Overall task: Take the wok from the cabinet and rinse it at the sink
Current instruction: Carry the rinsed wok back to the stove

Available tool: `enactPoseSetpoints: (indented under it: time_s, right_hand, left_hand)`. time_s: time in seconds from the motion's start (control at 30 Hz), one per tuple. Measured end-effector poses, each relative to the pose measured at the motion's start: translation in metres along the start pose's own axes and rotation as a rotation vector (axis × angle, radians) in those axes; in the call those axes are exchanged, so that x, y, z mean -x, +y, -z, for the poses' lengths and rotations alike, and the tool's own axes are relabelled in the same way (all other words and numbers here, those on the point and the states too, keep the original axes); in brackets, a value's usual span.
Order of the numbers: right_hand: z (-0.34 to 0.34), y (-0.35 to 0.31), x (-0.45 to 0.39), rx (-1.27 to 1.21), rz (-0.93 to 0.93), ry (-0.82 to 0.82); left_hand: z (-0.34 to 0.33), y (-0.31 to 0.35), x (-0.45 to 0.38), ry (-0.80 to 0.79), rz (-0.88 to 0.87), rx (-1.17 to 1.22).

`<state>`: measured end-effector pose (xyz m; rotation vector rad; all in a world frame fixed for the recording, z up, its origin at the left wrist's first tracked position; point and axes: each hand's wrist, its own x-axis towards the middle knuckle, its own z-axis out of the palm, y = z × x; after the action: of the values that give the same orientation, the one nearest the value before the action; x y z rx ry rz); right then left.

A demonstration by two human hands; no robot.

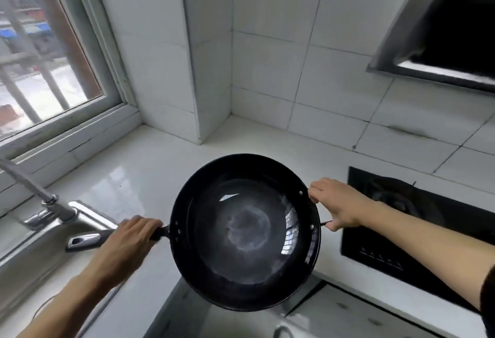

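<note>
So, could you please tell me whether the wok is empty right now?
Empty: the wok shows only bare dark metal with window reflections, no food or pooled water visible.

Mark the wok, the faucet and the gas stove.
wok [245, 233], head view, centre of the inner bowl.
faucet [26, 177], head view, middle of the slanted spout.
gas stove [396, 198], head view, burner area of the black top.
</note>
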<state>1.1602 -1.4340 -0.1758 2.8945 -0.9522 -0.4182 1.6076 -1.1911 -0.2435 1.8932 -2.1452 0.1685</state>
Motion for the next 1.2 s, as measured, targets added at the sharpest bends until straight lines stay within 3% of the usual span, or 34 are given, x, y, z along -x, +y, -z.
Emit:
enactPoseSetpoints:
  time_s: [0.53,1.2]
  right_hand:
    - [-0.08,0.21,-0.018,-0.158,-0.028,-0.054]
    - [-0.113,0.291,-0.074,-0.198,-0.13,-0.164]
  left_hand:
    - [-0.081,0.101,-0.192,-0.147,0.029,0.021]
    - [-0.147,0.104,-0.281,-0.193,0.031,0.098]
